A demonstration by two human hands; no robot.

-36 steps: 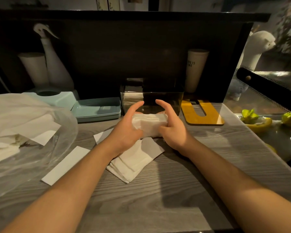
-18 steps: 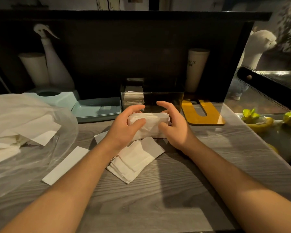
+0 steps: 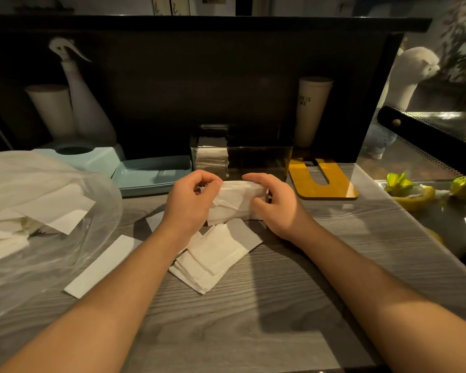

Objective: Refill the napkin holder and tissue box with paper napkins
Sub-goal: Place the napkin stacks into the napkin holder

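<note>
1. Left hand (image 3: 191,203) grips the napkin stack (image 3: 234,203) at its left end.
2. The stack's long axis runs left-right, just in front of the clear holder (image 3: 256,160) at the worktop's back edge.
3. Right hand (image 3: 277,204) grips its right end.

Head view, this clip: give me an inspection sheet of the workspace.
Surface: grey wood-grain counter, dim light.
Job's things: napkin stack held on edge between both hands, just in front of the dark clear holder; loose napkins lie below; blue tissue box and its lid at left.
Clutter: plastic bag with napkins, paper strip, yellow board.
Grippers: left hand and right hand grip the stack, fingers curled over its top.
Cables: nothing seen.
Surroundings: spray bottle, cup, metal sink at right.
</note>
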